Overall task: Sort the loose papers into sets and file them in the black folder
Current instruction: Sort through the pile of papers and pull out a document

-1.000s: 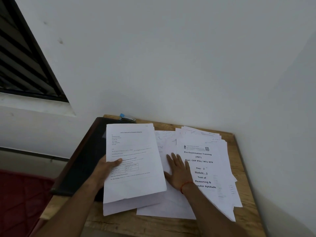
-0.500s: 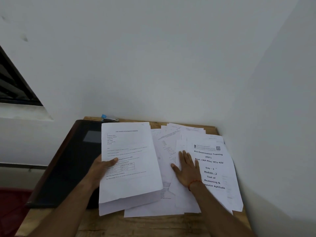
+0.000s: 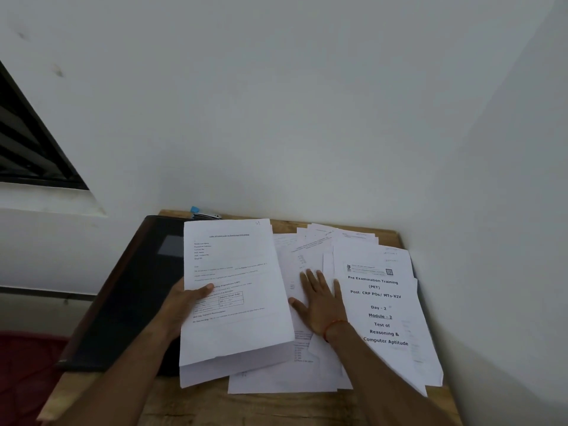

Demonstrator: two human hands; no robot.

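A pale wall (image 3: 307, 118) fills most of the view, with a dark louvred window (image 3: 27, 142) at 9 o'clock. Below it a wooden worktop (image 3: 190, 404) sits in the corner of the room.

The black folder (image 3: 132, 296) lies closed and flat on the worktop's 9 o'clock side, its near end hanging over the worktop's edge. The loose papers (image 3: 285, 379) are spread in an overlapping fan from the middle of the worktop out to 3 o'clock, with some corners sticking out toward 12 o'clock. On top of them at 3 o'clock lies a cover page (image 3: 378, 302) headed "Pre Examination Training".

A sheaf of sheets (image 3: 236, 265) is held over the seam between folder and papers; its 9 o'clock edge overlaps the folder and its 3 o'clock edge overlaps the papers. The top sheet is a printed form with a small table.

The left hand (image 3: 181, 309) grips the sheaf at its 9 o'clock edge, with the thumb on top of the page and the fingers hidden beneath. The right hand (image 3: 319, 302) lies palm down on the loose papers just beside the cover page, its fingers (image 3: 312, 279) released, straight and slightly spread toward 12 o'clock. A red thread (image 3: 333, 325) circles that wrist.

A small stapler (image 3: 204, 213) with a blue end rests at 11 o'clock against the wall, just beyond the folder's far corner.
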